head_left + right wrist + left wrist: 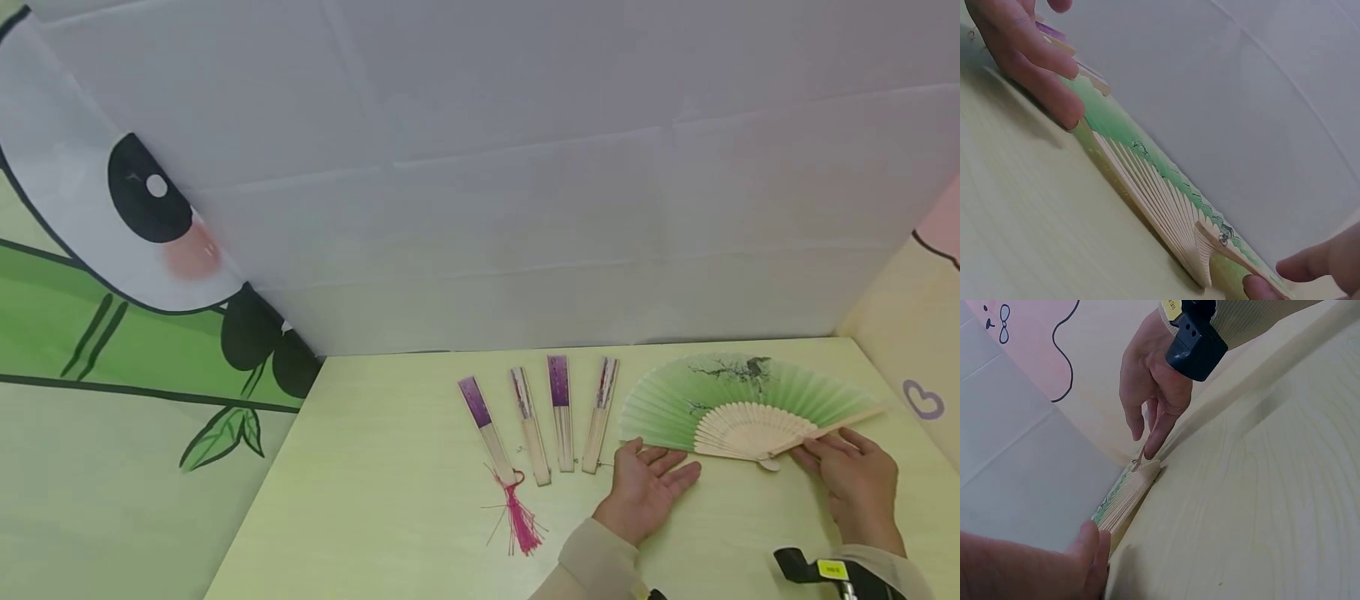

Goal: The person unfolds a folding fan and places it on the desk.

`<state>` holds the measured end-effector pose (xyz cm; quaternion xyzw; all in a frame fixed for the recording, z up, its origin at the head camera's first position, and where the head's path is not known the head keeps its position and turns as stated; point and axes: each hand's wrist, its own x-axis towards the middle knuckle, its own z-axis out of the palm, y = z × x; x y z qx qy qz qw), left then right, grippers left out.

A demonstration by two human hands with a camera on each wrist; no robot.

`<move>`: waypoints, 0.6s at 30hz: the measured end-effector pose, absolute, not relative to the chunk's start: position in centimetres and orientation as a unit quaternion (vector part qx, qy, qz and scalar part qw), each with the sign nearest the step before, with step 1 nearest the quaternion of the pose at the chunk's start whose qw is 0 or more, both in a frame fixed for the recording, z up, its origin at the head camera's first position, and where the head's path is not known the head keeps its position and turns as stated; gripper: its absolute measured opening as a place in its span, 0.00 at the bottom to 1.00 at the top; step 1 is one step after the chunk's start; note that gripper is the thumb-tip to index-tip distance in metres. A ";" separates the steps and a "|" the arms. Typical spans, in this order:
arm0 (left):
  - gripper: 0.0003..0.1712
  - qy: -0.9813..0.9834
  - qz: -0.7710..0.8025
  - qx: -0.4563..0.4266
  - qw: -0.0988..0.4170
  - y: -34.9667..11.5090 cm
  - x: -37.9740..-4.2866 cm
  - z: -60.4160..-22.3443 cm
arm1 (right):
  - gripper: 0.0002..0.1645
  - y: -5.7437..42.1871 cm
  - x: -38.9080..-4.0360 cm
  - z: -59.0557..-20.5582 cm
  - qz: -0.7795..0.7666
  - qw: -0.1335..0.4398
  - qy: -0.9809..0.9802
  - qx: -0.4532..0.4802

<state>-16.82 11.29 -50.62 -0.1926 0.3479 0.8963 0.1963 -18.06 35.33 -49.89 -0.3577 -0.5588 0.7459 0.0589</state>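
Observation:
A green folding fan (663, 404) with pale wooden ribs and a dark branch-and-bird print is spread wide on the table's right side. My right hand (858, 479) pinches the outer wooden stick at the fan's right end; in the right wrist view, thumb and finger lie on either side of that stick (1244, 262). Beside the fan's left lower edge is my left hand (645, 496), palm turned up and fingers loosely extended. Its fingertips are at the fan's edge; whether they touch it, I cannot tell.
Left of my hands lie several folded fans: a purple one (475, 402) with a pink tassel (521, 521), a patterned one (531, 425), another purple one (559, 382) and another patterned one (600, 417). A pale wall (525, 208) stands behind the table (360, 500).

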 end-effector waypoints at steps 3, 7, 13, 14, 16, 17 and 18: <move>0.35 0.346 0.896 -0.195 0.196 11.3 -16.8 -50.7 | 0.52 35.3 -18.0 -50.2 0.733 0.058 -0.579 -0.351; 0.34 0.343 0.897 -0.200 0.193 11.3 -16.9 -50.8 | 0.54 35.3 -17.9 -50.6 0.698 0.055 -0.624 -0.346; 0.34 0.339 0.898 -0.206 0.187 11.2 -16.8 -50.9 | 0.55 35.2 -17.7 -50.9 0.638 0.034 -0.684 -0.352; 0.34 0.340 0.898 -0.207 0.187 11.2 -16.7 -50.9 | 0.54 35.2 -17.6 -50.8 0.629 0.032 -0.693 -0.352; 0.34 0.342 0.898 -0.206 0.187 11.1 -16.6 -50.9 | 0.54 35.1 -17.4 -50.7 0.604 0.033 -0.717 -0.348; 0.34 0.344 0.897 -0.205 0.187 11.0 -16.6 -50.9 | 0.53 35.0 -17.3 -50.6 0.588 0.034 -0.730 -0.346; 0.34 0.348 0.896 -0.203 0.186 10.9 -16.5 -50.8 | 0.53 34.9 -17.1 -50.4 0.572 0.035 -0.744 -0.344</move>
